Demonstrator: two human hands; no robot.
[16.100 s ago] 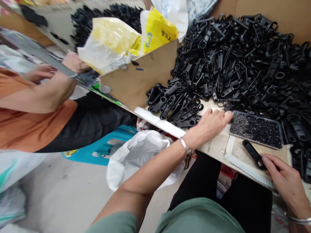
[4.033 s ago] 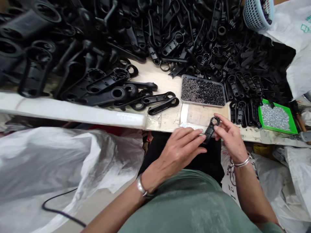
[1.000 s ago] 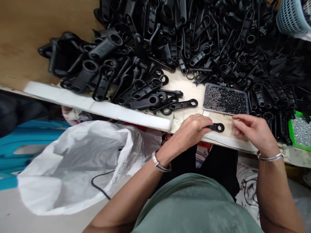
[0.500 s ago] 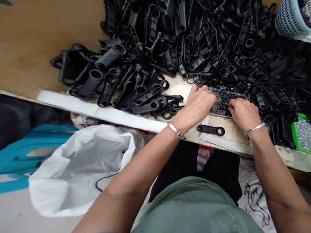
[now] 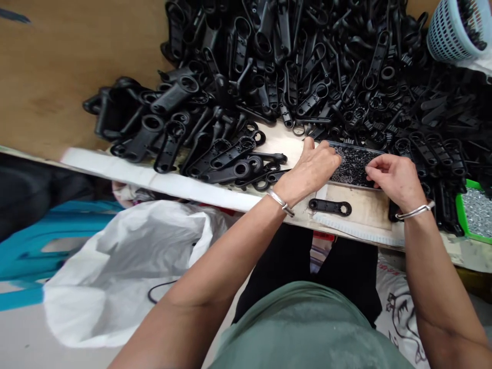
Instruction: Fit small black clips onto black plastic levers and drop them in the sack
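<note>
Lying just below both hands (image 5: 313, 169), the black handle (image 5: 329, 207).

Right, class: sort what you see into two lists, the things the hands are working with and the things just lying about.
In hand:
left hand and right hand, both at the tray of small black bits
single black handle just below them

Lying about:
heap of handles
green tray
blue basket
white bag

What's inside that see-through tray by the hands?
The clear tray holds a heap of tiny black screws. The left hand and right hand cover its ends, hiding what lies beneath them.
</note>
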